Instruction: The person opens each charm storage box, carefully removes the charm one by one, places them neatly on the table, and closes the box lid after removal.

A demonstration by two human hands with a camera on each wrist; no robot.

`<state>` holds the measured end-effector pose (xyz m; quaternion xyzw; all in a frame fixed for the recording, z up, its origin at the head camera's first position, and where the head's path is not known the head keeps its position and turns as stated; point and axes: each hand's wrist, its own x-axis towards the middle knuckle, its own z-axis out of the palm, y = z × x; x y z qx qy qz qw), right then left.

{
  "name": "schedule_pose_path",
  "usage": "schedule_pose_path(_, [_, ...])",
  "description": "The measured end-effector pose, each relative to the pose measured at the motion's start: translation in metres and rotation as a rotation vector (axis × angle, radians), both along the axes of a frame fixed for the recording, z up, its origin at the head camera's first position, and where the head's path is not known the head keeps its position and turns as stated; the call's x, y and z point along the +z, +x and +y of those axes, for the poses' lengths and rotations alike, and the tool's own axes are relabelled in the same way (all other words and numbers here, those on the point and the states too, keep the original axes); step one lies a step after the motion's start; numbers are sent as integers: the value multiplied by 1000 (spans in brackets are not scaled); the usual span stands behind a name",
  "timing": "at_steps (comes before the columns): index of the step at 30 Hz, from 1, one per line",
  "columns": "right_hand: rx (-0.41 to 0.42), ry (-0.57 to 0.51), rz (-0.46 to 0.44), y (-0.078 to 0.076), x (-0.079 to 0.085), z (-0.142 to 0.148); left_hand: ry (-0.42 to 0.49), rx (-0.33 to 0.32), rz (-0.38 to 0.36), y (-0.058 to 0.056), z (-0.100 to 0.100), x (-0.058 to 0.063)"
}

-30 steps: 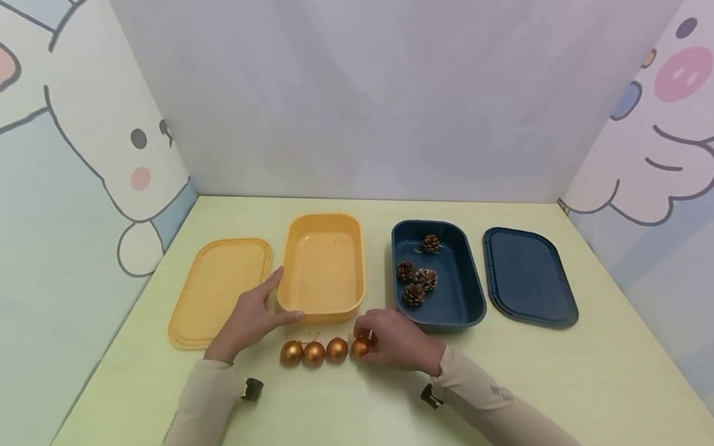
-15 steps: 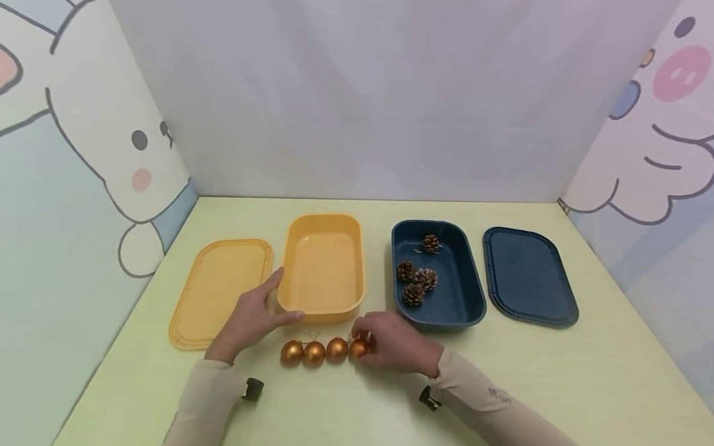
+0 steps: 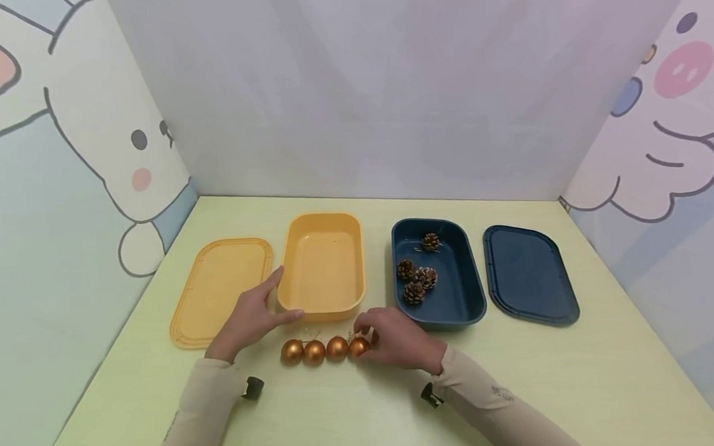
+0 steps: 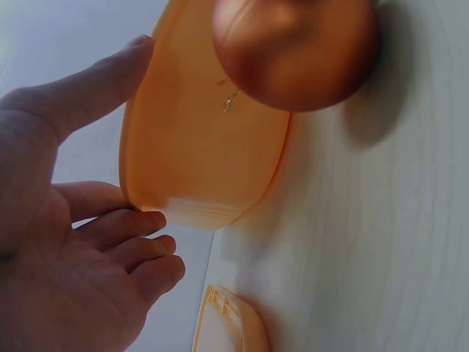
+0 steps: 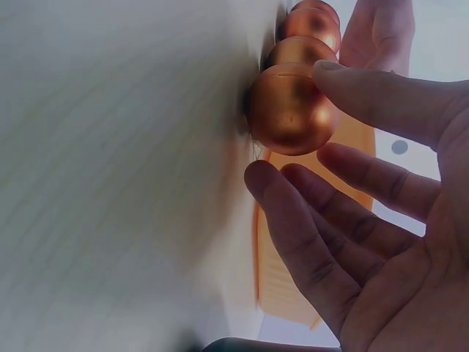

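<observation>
My left hand (image 3: 249,321) rests at the near left corner of the yellow box (image 3: 352,315). In the left wrist view its thumb meets one side of the rim and its fingers the other. Gold Christmas balls (image 3: 314,352) stand in a row in front of that box. My right hand (image 3: 399,340) is around the rightmost ball (image 3: 358,347). In the right wrist view the thumb lies over that ball's (image 5: 289,117) edge, while the loosely bent fingers stand close beneath it. One ball (image 4: 297,51) looms large in the left wrist view.
A dark blue box (image 3: 458,298) holding several pine cones (image 3: 414,292) stands right of the yellow one. A yellow lid (image 3: 221,284) lies at the left, a dark blue lid (image 3: 531,274) at the right. Walls close off the table's (image 3: 343,419) back and sides.
The rightmost ball has shifted slightly left towards the row and now stays there. My right hand went a little left with it, then slightly back right. My left hand has stayed put.
</observation>
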<state>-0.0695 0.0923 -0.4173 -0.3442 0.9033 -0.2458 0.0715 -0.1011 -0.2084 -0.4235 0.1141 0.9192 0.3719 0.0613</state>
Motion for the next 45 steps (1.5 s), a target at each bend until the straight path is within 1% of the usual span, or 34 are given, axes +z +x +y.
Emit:
schedule_pose_path(5, [0,-8,3,1,3,0,-3,4,0,0,0,-1])
schedule_pose_path(11, [-16,-33,-8,3,10,1,-11,14,0,2,1,0])
schedule_pose_path(16, [-27,-26,-4,4,16,5,-20,10,5,1,1,1])
schedule_pose_path(21, [-34,-28,15,3,23,9,-25,2,34,1,1,1])
schedule_pose_path(26, [-43,-43,-13,2,31,11,-15,-18,66,1,4,4])
schedule_pose_path(30, [-52,-62,-29,1,36,12,-13,-17,91,1,7,8])
schedule_pose_path(35, [-63,-110,-34,-2,41,16,15,-14,94,1,15,14])
schedule_pose_path(39, [-73,-159,-18,-5,42,20,44,-17,87,2,23,19])
schedule_pose_path(45, [-102,-207,-10,-7,45,27,96,-49,91,2,35,21])
